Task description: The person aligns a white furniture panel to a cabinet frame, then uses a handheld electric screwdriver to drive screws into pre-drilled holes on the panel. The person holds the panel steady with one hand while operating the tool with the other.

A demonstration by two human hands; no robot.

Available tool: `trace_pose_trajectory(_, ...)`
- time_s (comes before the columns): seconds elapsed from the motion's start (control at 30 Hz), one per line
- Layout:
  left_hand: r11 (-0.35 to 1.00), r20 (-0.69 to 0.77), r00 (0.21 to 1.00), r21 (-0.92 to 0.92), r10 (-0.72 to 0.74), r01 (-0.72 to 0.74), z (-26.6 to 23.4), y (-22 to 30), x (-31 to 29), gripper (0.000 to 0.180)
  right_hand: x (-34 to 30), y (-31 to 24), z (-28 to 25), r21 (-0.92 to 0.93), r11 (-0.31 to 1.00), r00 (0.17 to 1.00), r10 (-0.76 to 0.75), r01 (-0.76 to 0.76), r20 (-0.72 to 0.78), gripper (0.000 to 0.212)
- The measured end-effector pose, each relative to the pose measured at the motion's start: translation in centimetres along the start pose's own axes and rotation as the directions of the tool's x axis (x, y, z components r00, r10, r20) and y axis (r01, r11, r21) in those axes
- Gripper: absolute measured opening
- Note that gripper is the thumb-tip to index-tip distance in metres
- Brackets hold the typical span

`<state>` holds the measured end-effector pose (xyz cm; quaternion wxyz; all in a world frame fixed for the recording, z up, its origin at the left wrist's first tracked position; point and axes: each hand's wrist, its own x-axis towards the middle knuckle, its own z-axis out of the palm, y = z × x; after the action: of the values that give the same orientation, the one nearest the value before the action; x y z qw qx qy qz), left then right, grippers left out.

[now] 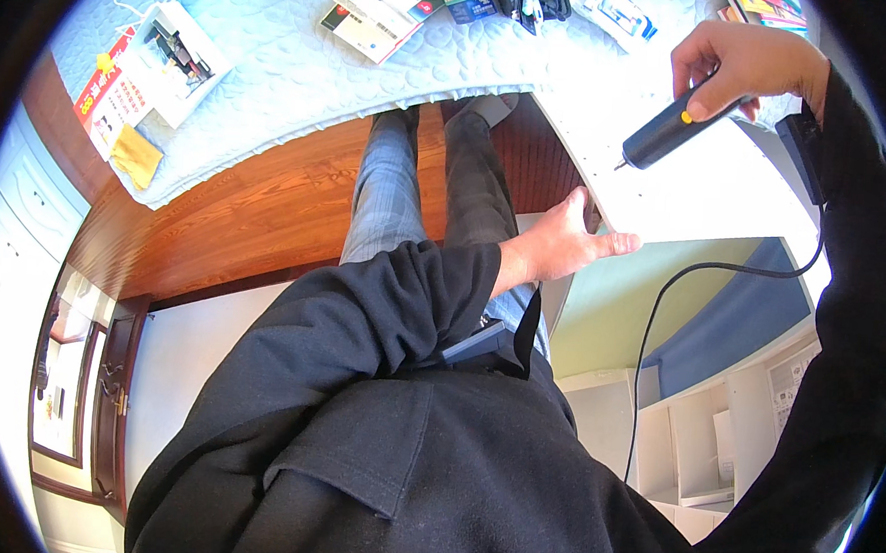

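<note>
My right hand (745, 67) is closed around a black electric screwdriver (663, 130) with a yellow button, my thumb lying near the button. Its thin bit points down and left, close above the surface of a white board (708, 195). Small dark holes or screw heads dot the board near its left edge; which they are, I cannot tell. At the near left corner of the board, my left hand (565, 245) grips the edge, with the thumb on top and the other fingers partly hidden against the side.
A bed with a pale blue quilted cover (276, 27) spans the far side. On it lie an open white box (179, 62), a yellow cloth (137, 156), leaflets (381, 18) and a wipes pack (617, 15). A black cable (663, 288) hangs by my right arm. White shelving (700, 440) stands at lower right.
</note>
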<state>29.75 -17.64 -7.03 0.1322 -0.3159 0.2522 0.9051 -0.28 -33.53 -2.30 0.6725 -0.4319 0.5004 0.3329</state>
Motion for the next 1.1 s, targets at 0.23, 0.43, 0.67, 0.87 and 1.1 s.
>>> trace_pose_trajectory(0.23, 1.0, 0.008, 1.0, 0.0, -0.015, 0.015, 0.2, 0.0, -0.1, 0.113, 1.7, -0.6, 1.7, -0.241, 0.962, 0.982, 0.158, -0.128, 0.106, 0.035)
trace_pose_trajectory(0.43, 1.0, 0.006, 1.0, 0.009, -0.028, 0.028, 0.1, 0.0, -0.1, 0.117, 3.4, -0.9, 2.7, -0.414, 0.898, 0.986, 0.168, -0.148, 0.013, 0.032)
trace_pose_trajectory(0.67, 0.999, -0.009, 1.0, 0.035, -0.019, 0.019, 0.1, -0.3, 0.0, 0.119, 2.4, 0.4, 1.9, -0.4, 0.916, 0.997, 0.008, -0.038, -0.077, 0.032)
trace_pose_trajectory(0.87, 1.0, -0.006, 1.0, 0.007, -0.016, 0.016, 0.2, -0.4, 0.0, 0.12, 1.4, -1.2, 1.1, -0.294, 0.946, 0.988, 0.153, -0.137, 0.033, 0.037)
trace_pose_trajectory(1.1, 1.0, -0.004, 1.0, -0.019, -0.001, 0.001, 0.3, -0.1, -0.2, 0.113, 2.2, -2.5, 1.3, -0.319, 0.938, 0.976, 0.18, -0.134, 0.119, 0.042)
